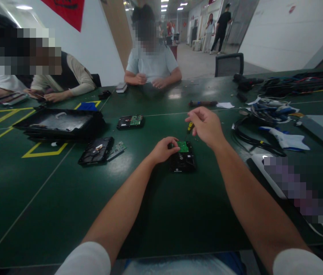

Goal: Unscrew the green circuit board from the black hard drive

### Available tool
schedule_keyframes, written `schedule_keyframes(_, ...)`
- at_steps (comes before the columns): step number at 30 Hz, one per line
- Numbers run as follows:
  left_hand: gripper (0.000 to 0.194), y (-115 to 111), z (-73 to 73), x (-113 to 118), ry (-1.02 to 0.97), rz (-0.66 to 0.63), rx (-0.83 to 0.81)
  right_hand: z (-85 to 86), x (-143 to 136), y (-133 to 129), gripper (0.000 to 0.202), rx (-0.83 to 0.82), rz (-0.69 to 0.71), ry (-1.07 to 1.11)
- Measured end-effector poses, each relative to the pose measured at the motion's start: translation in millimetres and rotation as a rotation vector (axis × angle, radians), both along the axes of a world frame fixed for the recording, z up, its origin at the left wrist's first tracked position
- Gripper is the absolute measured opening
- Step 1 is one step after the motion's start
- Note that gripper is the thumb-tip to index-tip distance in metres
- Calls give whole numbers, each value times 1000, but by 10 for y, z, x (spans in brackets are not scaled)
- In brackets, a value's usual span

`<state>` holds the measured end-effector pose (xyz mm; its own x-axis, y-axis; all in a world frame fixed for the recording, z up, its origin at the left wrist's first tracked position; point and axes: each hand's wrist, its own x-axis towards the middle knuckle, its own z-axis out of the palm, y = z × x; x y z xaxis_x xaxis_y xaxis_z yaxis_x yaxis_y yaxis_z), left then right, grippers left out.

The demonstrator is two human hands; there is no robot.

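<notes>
A black hard drive (182, 162) with a green circuit board (183, 146) lies on the table in front of me. My left hand (165, 149) is closed at its upper left side, fingers curled over the edge and thumb near the board. My right hand (205, 126) is raised just beyond the drive's upper right, fingers bent around a small yellow-and-black screwdriver (190, 126). Its thin shaft slants down toward the far edge of the drive. Part of the handle is hidden by the fingers. A few tiny bits, perhaps screws, lie beside the drive.
To the left are another black drive (96, 151), a loose circuit board (117, 150), a further drive (130, 121) and a black tray (61, 121). Coiled cables (270, 110), a glove (289, 138) and a dark-handled tool (203, 103) lie right. Co-workers sit opposite.
</notes>
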<state>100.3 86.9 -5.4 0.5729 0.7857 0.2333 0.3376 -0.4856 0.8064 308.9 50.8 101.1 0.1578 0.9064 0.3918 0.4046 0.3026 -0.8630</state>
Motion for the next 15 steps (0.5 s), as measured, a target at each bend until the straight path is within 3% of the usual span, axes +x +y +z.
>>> schedule_keyframes(4,11,-7,5,6,-12,-3,5,-20,6,21,37,11,104,43)
schedule_keyframes(11,11,-4,5,-3,-19,-10,16,16,45,14,30,3,-96,-57)
schedule_keyframes(15,11,-1,10,-1,-2,-4,14,40,14,-8,31,-48,-30,19)
